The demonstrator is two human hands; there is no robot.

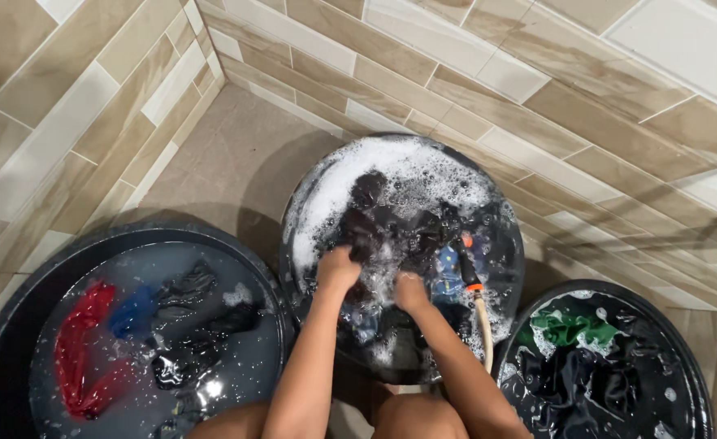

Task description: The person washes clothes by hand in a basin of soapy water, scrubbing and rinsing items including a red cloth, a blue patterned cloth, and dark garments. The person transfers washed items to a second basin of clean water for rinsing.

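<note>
We see the dark garment [391, 223] bunched in the foamy middle basin [297, 203], near its centre. Our left hand [338, 267] and right hand [409, 290] appear clamped on the garment, though suds blur the fingers. A hose [476, 297] crosses the near rim. Laundry-filled tubs sit close at the left [17, 301] and right [699, 374], tiled walls just behind.

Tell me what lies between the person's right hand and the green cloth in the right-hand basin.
In the head view, a hose with an orange-tipped nozzle lies between the right hand and the green cloth.
</note>
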